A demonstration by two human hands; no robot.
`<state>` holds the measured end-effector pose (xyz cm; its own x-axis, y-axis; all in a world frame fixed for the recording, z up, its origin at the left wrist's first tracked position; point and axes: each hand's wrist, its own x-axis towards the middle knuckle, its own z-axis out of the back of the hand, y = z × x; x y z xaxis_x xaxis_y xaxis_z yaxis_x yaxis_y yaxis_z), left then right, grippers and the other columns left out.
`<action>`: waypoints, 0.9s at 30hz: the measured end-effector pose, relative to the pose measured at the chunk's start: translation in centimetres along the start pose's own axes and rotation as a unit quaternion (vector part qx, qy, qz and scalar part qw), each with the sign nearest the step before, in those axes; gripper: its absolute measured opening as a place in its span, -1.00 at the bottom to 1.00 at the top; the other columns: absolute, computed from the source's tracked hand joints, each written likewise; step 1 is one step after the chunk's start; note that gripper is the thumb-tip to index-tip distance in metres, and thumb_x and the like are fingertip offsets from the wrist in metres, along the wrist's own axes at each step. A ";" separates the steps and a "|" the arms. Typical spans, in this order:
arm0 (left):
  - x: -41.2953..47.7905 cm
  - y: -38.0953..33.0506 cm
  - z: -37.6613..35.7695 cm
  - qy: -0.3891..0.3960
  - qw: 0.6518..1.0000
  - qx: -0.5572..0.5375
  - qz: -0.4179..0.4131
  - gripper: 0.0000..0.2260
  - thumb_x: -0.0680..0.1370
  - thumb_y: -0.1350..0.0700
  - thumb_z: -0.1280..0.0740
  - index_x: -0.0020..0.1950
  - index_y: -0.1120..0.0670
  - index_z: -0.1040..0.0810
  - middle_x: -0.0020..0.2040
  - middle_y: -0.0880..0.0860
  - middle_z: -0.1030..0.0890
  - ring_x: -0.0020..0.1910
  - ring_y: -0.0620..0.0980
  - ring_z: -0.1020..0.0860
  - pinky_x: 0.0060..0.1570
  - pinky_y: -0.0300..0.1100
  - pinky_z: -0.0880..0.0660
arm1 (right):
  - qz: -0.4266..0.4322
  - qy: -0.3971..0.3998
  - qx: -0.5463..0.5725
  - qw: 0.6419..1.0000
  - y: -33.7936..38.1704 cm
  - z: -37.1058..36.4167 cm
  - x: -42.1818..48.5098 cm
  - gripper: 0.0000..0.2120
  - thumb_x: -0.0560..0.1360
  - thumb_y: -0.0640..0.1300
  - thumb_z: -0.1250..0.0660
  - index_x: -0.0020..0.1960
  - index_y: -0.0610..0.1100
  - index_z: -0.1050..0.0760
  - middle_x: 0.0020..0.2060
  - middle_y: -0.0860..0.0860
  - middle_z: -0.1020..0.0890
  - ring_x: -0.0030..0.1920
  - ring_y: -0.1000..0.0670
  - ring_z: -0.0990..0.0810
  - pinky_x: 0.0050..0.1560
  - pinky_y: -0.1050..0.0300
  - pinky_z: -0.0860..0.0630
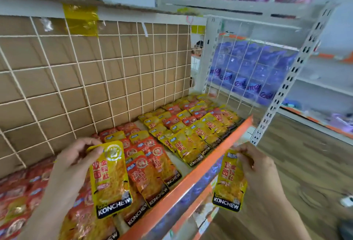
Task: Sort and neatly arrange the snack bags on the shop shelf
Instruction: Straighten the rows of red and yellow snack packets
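Pinching each pack by its top seal keeps the labels readable: the left hand (pixel 70 165) grips one yellow bag (pixel 110 180) above the red bags (pixel 150 172), and the right hand (pixel 257 171) grips a second yellow bag (pixel 230 180) outside the orange shelf lip (pixel 200 163), at 3 o'clock. Matching yellow rows (pixel 191 134) lie at 1 o'clock; a bare strip of shelf between the red and yellow groups offers room

One head-worn wide-angle view looks forward and down from close above the shelf (pixel 183 165), tilted so its orange front edge runs diagonally; the wire-grid back panel (pixel 99 79) fills the upper left.
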<state>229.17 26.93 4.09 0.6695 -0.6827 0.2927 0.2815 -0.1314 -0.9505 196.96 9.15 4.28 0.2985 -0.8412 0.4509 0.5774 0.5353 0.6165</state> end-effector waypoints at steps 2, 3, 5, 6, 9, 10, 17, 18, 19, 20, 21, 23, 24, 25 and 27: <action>-0.1 -0.4 -3.2 0.005 1.000 0.000 -0.004 -0.92 0.40 0.09 -0.44 -0.16 -0.01 -0.57 -0.27 0.04 -0.52 -0.28 -0.08 -0.41 -0.22 -0.19 -0.31 | -0.008 -0.005 0.002 1.000 -2.1 1.2 0.7 -0.72 0.44 -0.37 -0.34 -0.18 0.02 -0.44 -0.44 0.08 -0.55 -0.32 -0.04 -0.49 -0.38 0.09 -0.35; -0.2 -0.6 -4.7 0.005 1.000 0.009 -0.009 -0.93 0.43 0.16 -0.42 -0.17 0.01 -0.56 -0.31 -0.05 -0.53 -0.33 -0.16 -0.40 -0.29 -0.30 -0.32 | -0.010 -0.003 0.003 1.000 -3.1 1.7 1.1 -0.73 0.44 -0.36 -0.34 -0.17 0.02 -0.45 -0.44 0.08 -0.54 -0.38 -0.06 -0.49 -0.37 0.06 -0.38; -0.2 -0.9 -7.6 -0.001 1.000 0.022 -0.019 -0.85 0.47 0.27 -0.36 -0.18 0.03 -0.54 -0.36 -0.17 -0.54 -0.40 -0.27 -0.40 -0.40 -0.45 -0.28 | -0.008 0.005 0.001 1.000 -4.9 2.6 2.0 -0.72 0.44 -0.35 -0.34 -0.17 0.04 -0.45 -0.44 0.08 -0.54 -0.44 -0.01 -0.46 -0.36 0.01 -0.41; -0.2 -1.1 -8.9 -0.002 1.000 0.024 -0.017 -0.87 0.46 0.24 -0.38 -0.18 0.02 -0.54 -0.37 -0.21 -0.54 -0.40 -0.27 -0.40 -0.41 -0.46 -0.28 | -0.009 0.009 0.001 1.000 -5.8 3.0 2.4 -0.72 0.44 -0.34 -0.34 -0.18 0.05 -0.45 -0.46 0.10 -0.52 -0.43 0.02 -0.44 -0.37 0.02 -0.38; -0.6 -1.4 -12.3 0.002 1.000 0.020 -0.017 -0.88 0.28 -0.04 -0.42 -0.21 -0.15 -0.57 -0.31 -0.19 -0.56 -0.26 -0.13 -0.43 -0.20 -0.23 -0.32 | -0.009 0.023 0.013 1.000 -8.2 4.2 3.7 -0.69 0.45 -0.34 -0.33 -0.19 0.09 -0.43 -0.49 0.18 -0.52 -0.39 0.15 -0.46 -0.41 0.10 -0.34; -0.7 -1.5 -13.3 0.001 1.000 0.016 -0.011 -0.87 0.25 -0.06 -0.41 -0.23 -0.17 -0.57 -0.31 -0.19 -0.56 -0.25 -0.10 -0.42 -0.19 -0.14 -0.30 | -0.006 0.032 0.018 0.999 -8.8 4.6 4.0 -0.68 0.46 -0.34 -0.32 -0.19 0.10 -0.42 -0.45 0.25 -0.54 -0.38 0.20 -0.47 -0.41 0.14 -0.33; -0.9 -1.5 -18.8 -0.007 0.998 0.067 0.007 -0.90 0.30 0.00 -0.35 -0.20 -0.12 -0.55 -0.22 0.14 -0.55 -0.23 0.03 -0.41 -0.25 -0.21 -0.28 | 0.017 0.051 0.033 0.998 -12.7 5.5 6.5 -0.68 0.44 -0.38 -0.33 -0.17 0.06 -0.41 -0.49 0.26 -0.51 -0.34 0.34 -0.49 -0.37 0.44 -0.35; -0.7 -1.5 -19.2 -0.010 0.997 0.075 0.009 -0.91 0.31 0.01 -0.33 -0.20 -0.12 -0.55 -0.21 0.15 -0.56 -0.23 0.02 -0.41 -0.26 -0.24 -0.28 | 0.019 0.050 0.035 0.998 -13.1 5.4 6.8 -0.68 0.44 -0.38 -0.33 -0.17 0.05 -0.41 -0.46 0.28 -0.50 -0.33 0.38 -0.48 -0.35 0.47 -0.35; -0.4 -1.5 -19.5 -0.011 0.997 0.081 0.011 -0.91 0.32 0.02 -0.34 -0.19 -0.13 -0.54 -0.20 0.17 -0.56 -0.23 0.02 -0.41 -0.24 -0.23 -0.29 | 0.019 0.052 0.037 0.998 -13.4 5.3 7.3 -0.68 0.44 -0.38 -0.33 -0.17 0.05 -0.41 -0.43 0.29 -0.50 -0.32 0.39 -0.48 -0.35 0.48 -0.35; -0.1 -1.5 -19.8 -0.009 0.996 0.090 0.013 -0.92 0.35 0.03 -0.37 -0.19 -0.13 -0.54 -0.21 0.21 -0.55 -0.25 0.02 -0.40 -0.23 -0.18 -0.28 | 0.019 0.056 0.040 0.997 -13.8 5.1 7.7 -0.68 0.45 -0.38 -0.32 -0.17 0.05 -0.41 -0.41 0.29 -0.50 -0.32 0.38 -0.49 -0.35 0.48 -0.36; 0.3 -1.2 -19.9 -0.007 0.995 0.098 0.014 -0.90 0.39 0.06 -0.41 -0.18 -0.13 -0.54 -0.23 0.25 -0.53 -0.29 0.01 -0.38 -0.26 -0.17 -0.25 | 0.020 0.058 0.042 0.997 -14.1 4.8 8.2 -0.68 0.45 -0.38 -0.32 -0.16 0.05 -0.41 -0.40 0.28 -0.51 -0.32 0.34 -0.50 -0.36 0.45 -0.36; 1.2 -0.3 -20.2 -0.010 0.995 0.102 0.016 -0.80 0.47 0.18 -0.40 -0.19 -0.13 -0.54 -0.30 0.19 -0.47 -0.37 -0.03 -0.33 -0.37 -0.22 -0.20 | 0.022 0.062 0.042 0.997 -14.6 4.1 9.2 -0.68 0.46 -0.37 -0.32 -0.17 0.06 -0.41 -0.41 0.23 -0.53 -0.31 0.24 -0.51 -0.36 0.41 -0.36; 1.7 0.1 -20.4 -0.011 0.995 0.096 0.019 -0.77 0.49 0.22 -0.36 -0.20 -0.14 -0.55 -0.30 0.12 -0.46 -0.38 -0.06 -0.32 -0.38 -0.22 -0.19 | 0.023 0.064 0.043 0.997 -14.8 3.7 9.8 -0.69 0.45 -0.37 -0.32 -0.18 0.05 -0.41 -0.41 0.20 -0.53 -0.30 0.19 -0.51 -0.36 0.40 -0.35; 2.4 0.4 -20.8 -0.011 0.996 0.087 0.023 -0.76 0.49 0.23 -0.35 -0.21 -0.13 -0.55 -0.30 0.08 -0.46 -0.37 -0.06 -0.32 -0.35 -0.19 -0.20 | 0.023 0.066 0.043 0.997 -14.9 3.4 10.4 -0.68 0.45 -0.36 -0.32 -0.18 0.06 -0.40 -0.42 0.18 -0.53 -0.29 0.14 -0.50 -0.36 0.38 -0.35; 3.9 1.0 -21.6 -0.019 0.997 0.061 0.032 -0.78 0.48 0.21 -0.38 -0.23 -0.12 -0.55 -0.32 0.03 -0.44 -0.39 -0.03 -0.30 -0.36 -0.16 -0.19 | 0.029 0.075 0.045 0.996 -15.2 2.7 12.0 -0.64 0.46 -0.36 -0.31 -0.21 0.11 -0.38 -0.44 0.13 -0.53 -0.29 0.07 -0.50 -0.38 0.31 -0.34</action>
<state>217.23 8.61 2.01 0.7135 -0.6593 0.2373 0.3176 0.0023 -0.9482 189.71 -8.88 2.11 0.4428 -0.8072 0.3903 0.4875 0.5821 0.6508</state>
